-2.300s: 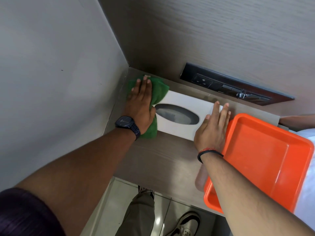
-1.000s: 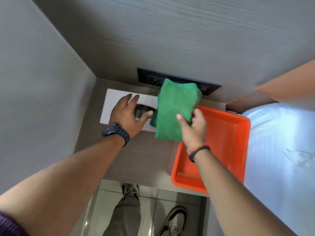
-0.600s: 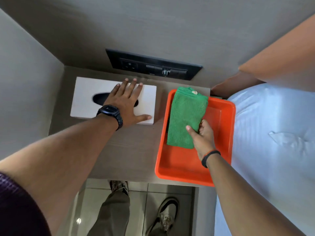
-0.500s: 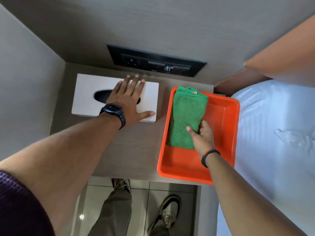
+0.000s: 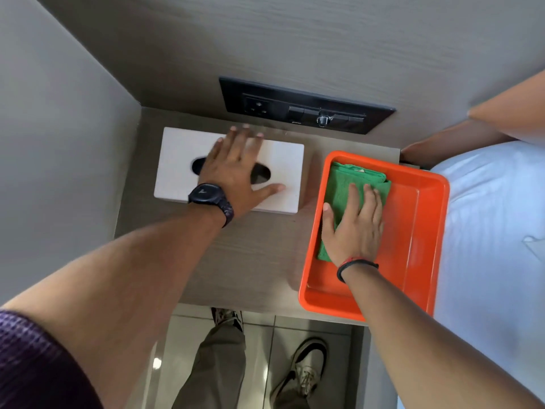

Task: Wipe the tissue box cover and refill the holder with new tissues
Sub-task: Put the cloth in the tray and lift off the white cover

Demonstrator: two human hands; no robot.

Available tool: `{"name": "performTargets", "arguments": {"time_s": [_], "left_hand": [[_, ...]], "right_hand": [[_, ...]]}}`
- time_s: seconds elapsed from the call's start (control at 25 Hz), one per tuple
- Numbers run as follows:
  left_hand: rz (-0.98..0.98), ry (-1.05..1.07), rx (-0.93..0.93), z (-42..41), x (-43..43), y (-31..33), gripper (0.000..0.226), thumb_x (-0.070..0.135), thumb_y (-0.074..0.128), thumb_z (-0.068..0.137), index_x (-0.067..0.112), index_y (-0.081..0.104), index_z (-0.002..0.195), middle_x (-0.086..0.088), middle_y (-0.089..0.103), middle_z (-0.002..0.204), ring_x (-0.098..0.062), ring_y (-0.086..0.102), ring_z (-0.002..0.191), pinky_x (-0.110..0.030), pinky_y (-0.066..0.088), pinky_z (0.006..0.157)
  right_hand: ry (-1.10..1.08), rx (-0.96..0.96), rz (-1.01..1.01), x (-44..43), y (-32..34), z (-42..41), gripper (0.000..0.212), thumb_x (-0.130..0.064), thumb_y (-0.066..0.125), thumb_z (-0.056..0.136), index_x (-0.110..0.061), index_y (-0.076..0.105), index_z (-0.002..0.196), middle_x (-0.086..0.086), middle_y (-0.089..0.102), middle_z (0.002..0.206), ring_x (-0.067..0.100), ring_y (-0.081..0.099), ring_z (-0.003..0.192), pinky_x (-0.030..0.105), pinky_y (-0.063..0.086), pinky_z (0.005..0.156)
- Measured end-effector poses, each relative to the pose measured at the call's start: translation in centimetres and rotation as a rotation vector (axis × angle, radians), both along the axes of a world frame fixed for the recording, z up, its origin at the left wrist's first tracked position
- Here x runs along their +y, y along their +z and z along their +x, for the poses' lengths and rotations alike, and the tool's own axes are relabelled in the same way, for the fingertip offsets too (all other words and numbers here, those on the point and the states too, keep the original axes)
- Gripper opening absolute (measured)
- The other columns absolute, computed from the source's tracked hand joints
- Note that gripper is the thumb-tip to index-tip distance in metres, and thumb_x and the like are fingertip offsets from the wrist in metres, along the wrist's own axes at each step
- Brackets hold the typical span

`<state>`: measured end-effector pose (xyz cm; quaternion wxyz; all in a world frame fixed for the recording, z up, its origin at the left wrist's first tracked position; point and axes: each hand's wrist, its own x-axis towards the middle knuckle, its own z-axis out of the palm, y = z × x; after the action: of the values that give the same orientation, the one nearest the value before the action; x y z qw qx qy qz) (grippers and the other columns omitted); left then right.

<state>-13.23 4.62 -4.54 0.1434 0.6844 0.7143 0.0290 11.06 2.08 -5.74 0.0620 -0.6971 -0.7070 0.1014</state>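
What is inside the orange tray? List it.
A folded green cloth lies in the orange tray, with the right hand flat on it. The hand covers part of the cloth.

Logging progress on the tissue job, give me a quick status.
Left hand flat on white rectangular tissue box cover. Right hand flat on folded green cloth in orange plastic tray. No new tissues visible.

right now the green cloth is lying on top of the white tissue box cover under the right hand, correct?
Not quite. The head view shows the green cloth lying in the orange tray, not on the white tissue box cover. It is under the right hand, as you say.
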Motion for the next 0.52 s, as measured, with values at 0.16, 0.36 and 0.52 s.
{"name": "performTargets", "arguments": {"time_s": [0.16,0.36,0.52], "left_hand": [[0.161,0.596,-0.127,-5.7,-1.2,1.2,0.091,0.078,0.049,0.071,0.013,0.039,0.135,-0.019,0.04,0.142,-0.038,0.035,0.129,-0.054,0.034,0.102],[-0.1,0.909,-0.555,-9.8,-2.2,1.2,0.057,0.062,0.072,0.066,0.018,0.06,0.1,-0.005,0.066,0.109,-0.015,0.058,0.078,-0.025,0.044,0.06],[-0.151,0.867,-0.604,-9.7,-2.3,1.5,0.055,0.049,0.08,0.065,0.017,0.064,0.107,0.003,0.062,0.098,-0.013,0.054,0.077,-0.025,0.043,0.062]], "right_hand": [[-0.059,0.452,0.077,1.7,2.9,-5.9,0.045,-0.034,0.061,0.087,-0.005,0.055,0.121,0.017,0.061,0.111,0.035,0.059,0.098,0.043,0.051,0.08],[-0.358,0.503,-0.352,5.3,2.5,-11.3,0.06,-0.053,0.072,0.072,-0.014,0.055,0.114,0.008,0.069,0.11,0.03,0.065,0.099,0.034,0.051,0.078],[-0.488,0.495,-0.423,5.8,2.3,-11.6,0.058,-0.056,0.079,0.059,-0.016,0.062,0.097,0.004,0.071,0.095,0.027,0.066,0.086,0.029,0.046,0.065]]}}
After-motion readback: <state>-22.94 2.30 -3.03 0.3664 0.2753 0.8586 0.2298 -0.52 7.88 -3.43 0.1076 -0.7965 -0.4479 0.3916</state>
